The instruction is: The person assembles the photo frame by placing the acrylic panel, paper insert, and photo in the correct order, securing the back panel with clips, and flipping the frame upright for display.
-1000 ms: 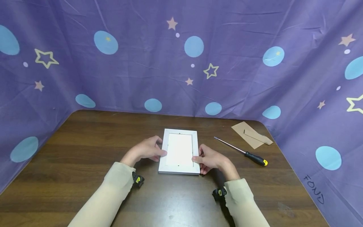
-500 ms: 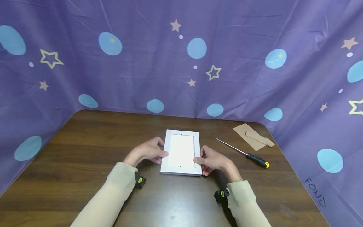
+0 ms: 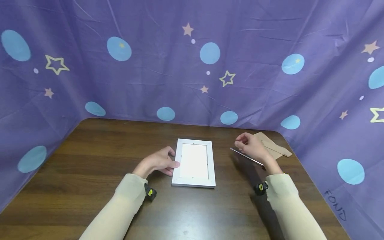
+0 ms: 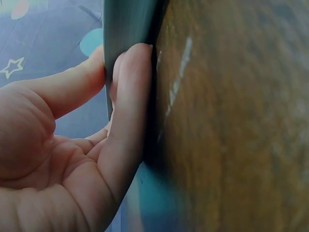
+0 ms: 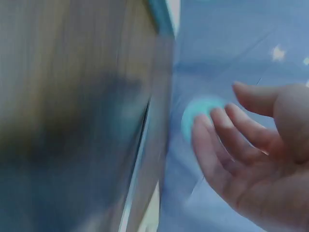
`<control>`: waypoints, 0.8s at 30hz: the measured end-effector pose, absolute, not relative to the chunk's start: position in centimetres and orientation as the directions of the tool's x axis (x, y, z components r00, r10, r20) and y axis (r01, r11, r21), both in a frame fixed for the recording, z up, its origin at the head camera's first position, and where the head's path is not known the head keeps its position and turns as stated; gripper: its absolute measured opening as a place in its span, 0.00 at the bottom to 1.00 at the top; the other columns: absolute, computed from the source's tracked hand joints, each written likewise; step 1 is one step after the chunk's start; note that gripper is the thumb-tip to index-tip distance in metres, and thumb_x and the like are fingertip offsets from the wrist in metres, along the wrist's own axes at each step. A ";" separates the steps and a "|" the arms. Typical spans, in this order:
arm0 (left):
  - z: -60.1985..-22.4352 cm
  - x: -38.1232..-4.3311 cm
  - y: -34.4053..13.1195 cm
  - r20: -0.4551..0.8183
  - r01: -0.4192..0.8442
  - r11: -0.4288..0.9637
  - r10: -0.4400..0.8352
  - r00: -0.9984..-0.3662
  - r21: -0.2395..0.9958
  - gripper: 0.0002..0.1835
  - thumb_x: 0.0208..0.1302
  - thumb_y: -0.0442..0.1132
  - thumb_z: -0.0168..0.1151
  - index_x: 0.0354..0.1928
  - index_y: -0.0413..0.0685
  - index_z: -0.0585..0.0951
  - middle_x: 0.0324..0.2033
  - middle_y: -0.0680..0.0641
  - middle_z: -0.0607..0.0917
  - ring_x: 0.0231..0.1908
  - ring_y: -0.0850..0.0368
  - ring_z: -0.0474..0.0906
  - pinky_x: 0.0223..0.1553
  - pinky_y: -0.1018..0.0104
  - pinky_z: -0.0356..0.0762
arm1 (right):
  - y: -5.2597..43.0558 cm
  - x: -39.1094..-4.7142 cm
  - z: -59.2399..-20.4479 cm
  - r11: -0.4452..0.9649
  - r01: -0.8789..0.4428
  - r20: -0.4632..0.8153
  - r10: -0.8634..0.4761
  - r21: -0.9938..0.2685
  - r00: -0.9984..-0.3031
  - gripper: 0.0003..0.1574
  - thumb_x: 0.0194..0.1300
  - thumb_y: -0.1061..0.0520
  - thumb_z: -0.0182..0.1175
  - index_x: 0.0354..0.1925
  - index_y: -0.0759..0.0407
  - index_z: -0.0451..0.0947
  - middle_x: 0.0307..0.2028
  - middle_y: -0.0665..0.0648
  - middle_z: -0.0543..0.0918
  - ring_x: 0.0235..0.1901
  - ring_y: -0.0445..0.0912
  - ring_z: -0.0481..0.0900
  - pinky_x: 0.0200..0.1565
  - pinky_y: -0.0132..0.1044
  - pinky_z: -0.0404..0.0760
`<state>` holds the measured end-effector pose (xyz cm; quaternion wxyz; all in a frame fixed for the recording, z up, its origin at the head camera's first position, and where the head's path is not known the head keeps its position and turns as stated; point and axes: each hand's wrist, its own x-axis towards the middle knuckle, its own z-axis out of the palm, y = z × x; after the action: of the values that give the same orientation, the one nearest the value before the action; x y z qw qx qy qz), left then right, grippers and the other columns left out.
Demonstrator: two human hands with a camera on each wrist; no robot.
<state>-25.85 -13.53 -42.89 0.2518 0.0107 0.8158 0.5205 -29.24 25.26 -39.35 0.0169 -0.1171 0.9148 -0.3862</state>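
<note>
A white picture frame (image 3: 178,180) lies on the table with a white panel (image 3: 194,161) inside its border. My left hand (image 3: 159,161) holds its left side, thumb on top of the border and fingers at the edge below; the left wrist view shows the thumb and fingers on either side of the frame's edge (image 4: 130,24). Off to the right, my right hand (image 3: 252,146) is raised over a screwdriver, fingers loosely bent with nothing between them. The screwdriver's metal shaft (image 3: 244,155) shows, also in the right wrist view, while my wrist hides most of its handle.
A flat brown card (image 3: 277,155) with a narrower brown piece (image 3: 280,149) across it lies at the table's back right, partly behind my right hand. A purple curtain (image 3: 168,76) with stars and blue spots surrounds the wooden table (image 3: 114,143).
My right hand has let go of the frame's right side and moved right and away from me, to above the screwdriver. The left hand keeps its hold on the frame.
</note>
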 end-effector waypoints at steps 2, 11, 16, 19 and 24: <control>-42.8 -25.8 -13.5 -0.402 -0.250 0.447 0.283 -0.871 0.859 0.31 0.71 0.33 0.71 0.68 0.34 0.66 0.39 0.36 0.82 0.33 0.49 0.86 0.38 0.59 0.94 | 27.4 -30.4 -39.2 0.764 -0.203 0.105 -0.176 -0.612 -0.979 0.18 0.76 0.55 0.65 0.55 0.69 0.79 0.44 0.68 0.87 0.45 0.59 0.86 0.45 0.44 0.88; -42.6 -25.7 -13.6 -0.408 -0.260 0.436 0.288 -0.867 0.861 0.30 0.71 0.32 0.70 0.68 0.33 0.66 0.39 0.36 0.82 0.32 0.50 0.86 0.38 0.59 0.94 | 35.7 -33.6 -40.6 0.936 -0.061 0.012 -0.060 -0.346 -0.998 0.45 0.76 0.46 0.59 0.70 0.83 0.63 0.64 0.87 0.70 0.65 0.79 0.66 0.68 0.73 0.69; -42.7 -25.7 -13.8 -0.400 -0.255 0.438 0.281 -0.872 0.862 0.30 0.71 0.32 0.71 0.67 0.34 0.66 0.39 0.37 0.82 0.32 0.50 0.86 0.38 0.59 0.94 | 37.5 -33.7 -41.0 0.949 0.001 -0.097 -0.031 -0.316 -0.995 0.55 0.78 0.40 0.57 0.73 0.87 0.54 0.69 0.90 0.58 0.69 0.83 0.56 0.71 0.76 0.63; -42.8 -25.7 -13.8 -0.399 -0.255 0.434 0.282 -0.873 0.864 0.30 0.71 0.32 0.71 0.67 0.34 0.66 0.38 0.37 0.82 0.32 0.50 0.86 0.38 0.59 0.94 | 37.9 -33.9 -41.4 0.960 0.009 -0.146 -0.034 -0.281 -0.989 0.57 0.79 0.37 0.54 0.74 0.88 0.52 0.71 0.90 0.56 0.71 0.83 0.53 0.73 0.76 0.60; -42.7 -25.7 -13.9 -0.393 -0.250 0.421 0.296 -0.871 0.872 0.30 0.71 0.31 0.70 0.67 0.33 0.66 0.37 0.37 0.81 0.31 0.50 0.85 0.38 0.58 0.94 | 38.0 -33.9 -42.0 0.970 0.049 -0.192 0.003 -0.239 -0.981 0.60 0.80 0.33 0.50 0.75 0.86 0.49 0.73 0.89 0.52 0.71 0.84 0.51 0.71 0.80 0.60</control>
<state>-25.67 -13.87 -42.75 0.2538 0.0143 0.8038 0.5378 -33.93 37.98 -42.04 0.0957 0.0132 0.9878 -0.1221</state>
